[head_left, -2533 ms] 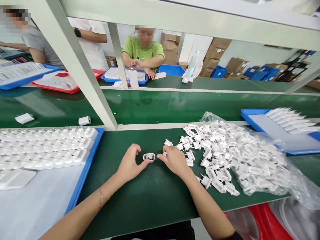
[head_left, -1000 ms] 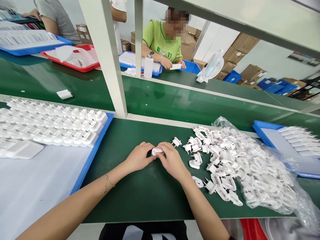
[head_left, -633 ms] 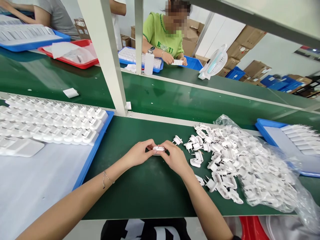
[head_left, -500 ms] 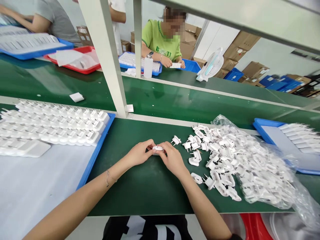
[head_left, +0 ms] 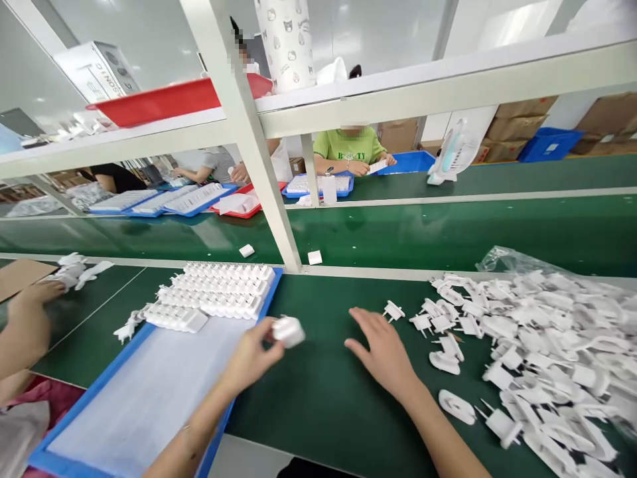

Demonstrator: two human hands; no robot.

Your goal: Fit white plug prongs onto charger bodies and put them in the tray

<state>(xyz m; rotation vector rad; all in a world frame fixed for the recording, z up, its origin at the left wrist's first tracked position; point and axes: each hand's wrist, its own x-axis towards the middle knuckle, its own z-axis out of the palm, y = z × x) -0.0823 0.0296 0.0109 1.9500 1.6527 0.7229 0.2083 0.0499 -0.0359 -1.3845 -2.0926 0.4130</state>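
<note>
Over the green table [head_left: 308, 405], seen from the head camera, the left hand [head_left: 249, 358] pinches a white block [head_left: 289, 330], close to the blue tray [head_left: 149, 385]. The right hand [head_left: 385, 352] is spread wide, well apart from it, with nothing seen in it (a loose plug piece [head_left: 393, 311] lies near). This looks like a carrying step; the next move calls for a firm pinch and a slow arm.
</note>
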